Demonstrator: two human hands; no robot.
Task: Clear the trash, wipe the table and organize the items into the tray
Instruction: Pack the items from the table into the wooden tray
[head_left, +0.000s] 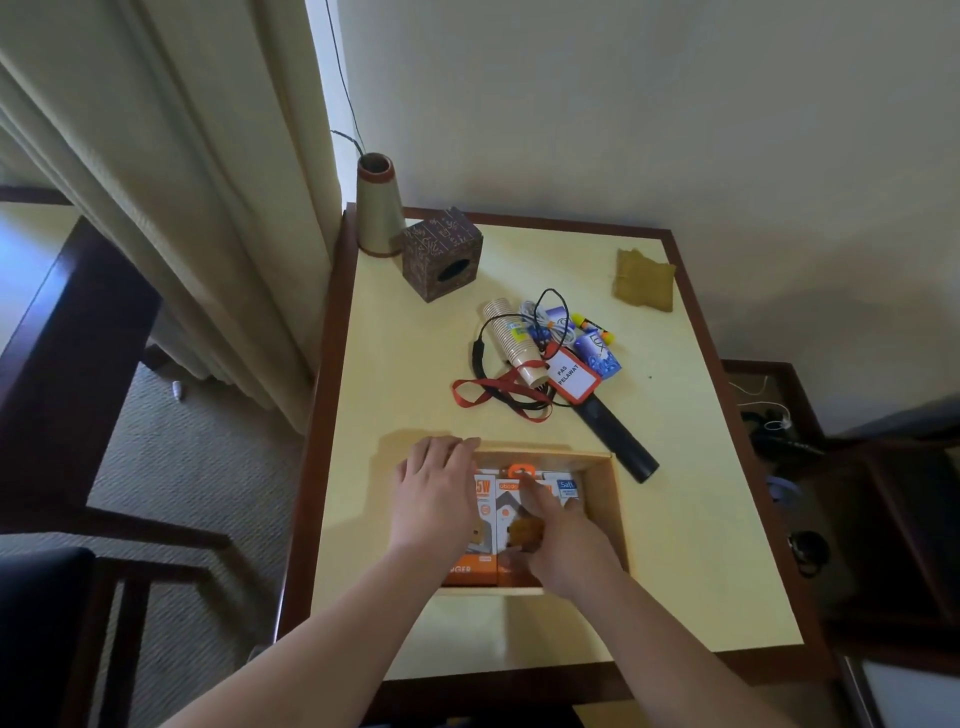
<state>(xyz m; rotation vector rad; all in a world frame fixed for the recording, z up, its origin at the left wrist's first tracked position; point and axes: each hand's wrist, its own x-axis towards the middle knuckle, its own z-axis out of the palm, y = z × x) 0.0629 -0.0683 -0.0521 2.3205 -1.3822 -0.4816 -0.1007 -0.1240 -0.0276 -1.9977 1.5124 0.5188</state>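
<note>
Both forearms extend forward over the near half of the table (691, 519) into the wooden tray (605, 499). The left hand (434, 499) lies palm down with fingers straight and together, fingertips over the tray's far left rim, resting on the orange and white box (485, 514) at the tray's left side; it grasps nothing. The right hand (558, 540) reaches into the tray's middle, index finger extended toward the far rim, remaining fingers bent over a second orange box (511, 499); whether it grasps the box cannot be told.

Legible print: "5W" and "GER" on the left box; "Safi" on a small white and blue box (567, 488) at the tray's far right.

Beyond the tray lies a pile: a stack of paper cups (511, 340), a badge (569, 382) reading "PAS PELAWAT" on a red lanyard (485, 392), blue packets (597, 356), and a black tube (618, 436). A folded cloth (644, 280) lies at the far right corner, well apart from the pile.
</note>
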